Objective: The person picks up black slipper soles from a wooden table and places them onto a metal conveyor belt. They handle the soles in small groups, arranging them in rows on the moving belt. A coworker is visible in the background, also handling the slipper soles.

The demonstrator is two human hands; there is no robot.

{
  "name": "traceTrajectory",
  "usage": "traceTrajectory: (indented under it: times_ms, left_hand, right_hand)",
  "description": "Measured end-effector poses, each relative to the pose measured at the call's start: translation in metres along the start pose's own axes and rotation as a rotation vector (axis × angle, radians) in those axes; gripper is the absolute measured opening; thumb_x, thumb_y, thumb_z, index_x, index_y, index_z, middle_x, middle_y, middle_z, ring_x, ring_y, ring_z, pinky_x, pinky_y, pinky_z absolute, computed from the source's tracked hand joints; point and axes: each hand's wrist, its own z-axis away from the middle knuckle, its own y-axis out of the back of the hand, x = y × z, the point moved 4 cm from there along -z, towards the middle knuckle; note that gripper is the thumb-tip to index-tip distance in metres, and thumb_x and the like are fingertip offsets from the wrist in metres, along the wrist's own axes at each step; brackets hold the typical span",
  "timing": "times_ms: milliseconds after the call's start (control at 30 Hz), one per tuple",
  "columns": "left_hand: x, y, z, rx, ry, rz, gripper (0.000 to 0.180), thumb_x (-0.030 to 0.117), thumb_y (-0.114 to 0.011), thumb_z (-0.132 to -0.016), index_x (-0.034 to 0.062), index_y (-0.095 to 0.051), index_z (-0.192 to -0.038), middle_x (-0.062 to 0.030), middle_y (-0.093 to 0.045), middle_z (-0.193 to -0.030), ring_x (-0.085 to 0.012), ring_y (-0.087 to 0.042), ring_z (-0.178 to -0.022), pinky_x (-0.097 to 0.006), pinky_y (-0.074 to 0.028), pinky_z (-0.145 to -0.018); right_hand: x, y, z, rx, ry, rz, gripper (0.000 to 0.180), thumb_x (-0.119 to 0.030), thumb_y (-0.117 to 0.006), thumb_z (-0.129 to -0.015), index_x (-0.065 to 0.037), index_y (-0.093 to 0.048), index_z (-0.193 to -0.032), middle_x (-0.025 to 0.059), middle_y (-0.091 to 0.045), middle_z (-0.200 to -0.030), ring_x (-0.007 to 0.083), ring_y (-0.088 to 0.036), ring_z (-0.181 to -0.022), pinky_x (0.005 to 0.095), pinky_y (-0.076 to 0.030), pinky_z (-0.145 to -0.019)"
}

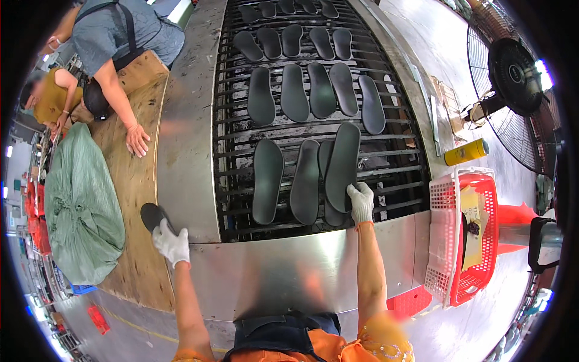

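In a white glove, my left hand (171,242) grips the end of a black insole (157,217) at the edge of the wooden table. White-gloved too, my right hand (361,201) is closed on the lower end of a dark grey insole (343,163), which is raised above the bar conveyor (386,208). Partly covered by it, another insole (325,151) lies on the bars. Beside that one are two more, a middle insole (305,181) and a left insole (268,181). Farther up the conveyor, several insoles (294,93) lie in rows.
A wooden table (139,241) adjoins the metal frame at left, with a green sack (81,208) beside it. A person's bare hand (137,140) rests on the table. At right are a red and white basket (440,241), a yellow bottle (466,152) and a large fan (515,77).
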Motion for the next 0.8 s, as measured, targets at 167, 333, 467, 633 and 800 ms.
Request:
traceTrajectory:
  times_ms: [167,333,467,633,800]
  left_hand:
    - [-0.026,0.001,0.007,-0.168,0.376,0.138,0.095,0.034,-0.082,-0.075,0.0204,-0.035,-0.157,-0.0263,-0.047,-0.145,-0.0423,-0.050,-0.130,-0.050,-0.043,-0.110]
    - [-0.031,-0.006,0.004,-0.206,0.336,0.197,0.098,0.025,-0.081,-0.074,0.0199,-0.032,-0.159,-0.0260,-0.048,-0.143,-0.0427,-0.054,-0.127,-0.050,-0.046,-0.108]
    - [-0.034,-0.010,0.017,-0.158,0.251,0.332,0.097,0.017,-0.080,-0.073,0.0157,-0.033,-0.157,-0.0269,-0.047,-0.145,-0.0437,-0.054,-0.126,-0.049,-0.045,-0.110]
    - [-0.007,-0.035,0.041,-0.265,0.142,0.730,0.096,0.009,-0.079,-0.074,0.0056,-0.032,-0.157,-0.0231,-0.041,-0.155,-0.0366,-0.050,-0.135,-0.041,-0.043,-0.112]
    - [0.028,-0.043,0.069,-0.406,0.248,1.380,0.092,0.002,-0.072,-0.080,0.0061,-0.027,-0.160,-0.0168,-0.038,-0.160,-0.0290,-0.041,-0.143,-0.036,-0.036,-0.116]
  right_hand:
    - [0.006,0.033,-0.012,0.213,0.031,-0.006,0.022,-0.008,-0.068,-0.089,0.005,-0.071,-0.107,0.0085,-0.072,-0.093,0.0160,-0.065,-0.080,0.0316,-0.052,-0.076]
    - [-0.006,0.068,-0.008,0.356,0.162,0.565,0.034,-0.013,-0.070,-0.086,0.003,-0.067,-0.116,0.0158,-0.071,-0.100,0.0274,-0.066,-0.092,0.0408,-0.053,-0.083]
    - [-0.055,0.018,0.034,0.253,0.667,0.954,0.050,-0.021,-0.075,-0.081,-0.002,-0.061,-0.125,0.0227,-0.062,-0.122,0.0445,-0.057,-0.115,0.0516,-0.052,-0.093]
    - [-0.035,-0.052,0.059,-0.056,0.576,1.168,0.056,-0.028,-0.080,-0.079,-0.022,-0.060,-0.131,0.0270,-0.047,-0.141,0.0485,-0.055,-0.117,0.0532,-0.054,-0.092]
    - [-0.035,-0.083,0.044,0.024,0.366,1.126,0.058,-0.031,-0.078,-0.083,-0.019,-0.057,-0.136,0.0271,-0.042,-0.146,0.0466,-0.052,-0.123,0.0529,-0.052,-0.097]
